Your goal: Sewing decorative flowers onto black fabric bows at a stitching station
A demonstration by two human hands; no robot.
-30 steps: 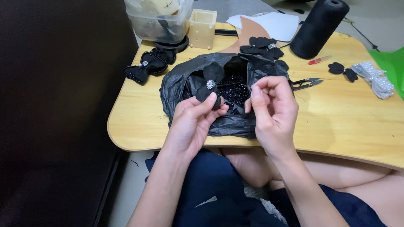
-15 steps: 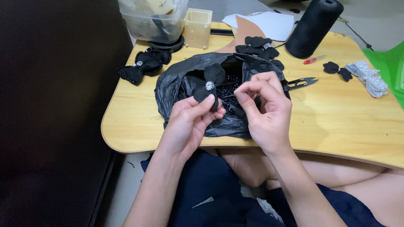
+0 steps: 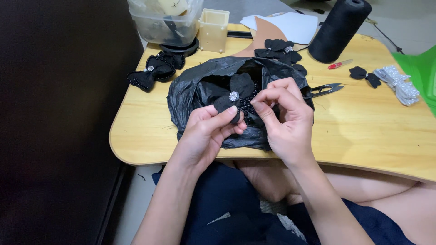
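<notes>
Hands lifted slightly, left hand (image 3: 206, 131) pinching soft black fabric bow (image 3: 236, 93), crinkled plastic bag (image 3: 190, 90)

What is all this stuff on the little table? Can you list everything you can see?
table: one, light wood, across the lap
plastic bag: one, black, middle of the table, open
fabric bow: one, black with a sparkly centre, held over the bag
finished bows: a few, black, left of the bag
thread cone: one, black, back right
snips: one, dark, right of the bag
fabric pieces: several, black, behind the bag
plastic tub: one, clear, back left
beaded trim: one bundle, white, far right
left hand: holds the bow
right hand: pinches at the bow's edge
</notes>
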